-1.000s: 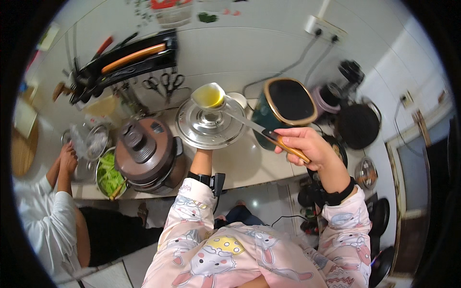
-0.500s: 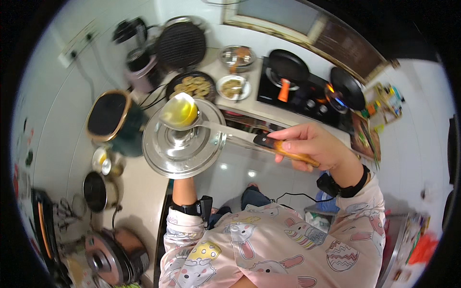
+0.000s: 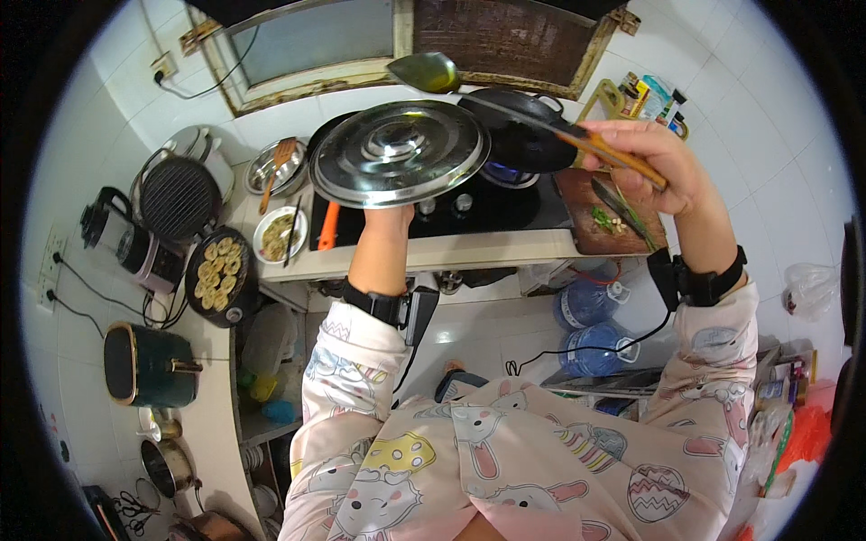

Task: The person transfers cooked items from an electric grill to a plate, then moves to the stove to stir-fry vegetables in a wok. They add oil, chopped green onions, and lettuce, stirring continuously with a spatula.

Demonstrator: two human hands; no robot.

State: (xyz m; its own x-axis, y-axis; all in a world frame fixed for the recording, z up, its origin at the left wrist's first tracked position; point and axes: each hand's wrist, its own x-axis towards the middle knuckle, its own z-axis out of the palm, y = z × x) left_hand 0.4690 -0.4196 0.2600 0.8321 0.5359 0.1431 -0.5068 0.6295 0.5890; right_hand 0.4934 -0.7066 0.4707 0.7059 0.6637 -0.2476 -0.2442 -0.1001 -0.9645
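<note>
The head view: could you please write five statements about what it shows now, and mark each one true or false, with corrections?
1. The right hand's grip is closed on the wooden-handled ladle. True.
2. The metal pot lid lies on the chopping board. False: it is held up by the left hand's grip, which is mostly hidden beneath it.
3. A blue flame shows under the black wok. True.
4. The air fryer is white. False: it is dark green.
5. A slotted spatula lies across the rim of the steel bowl. True.
</note>
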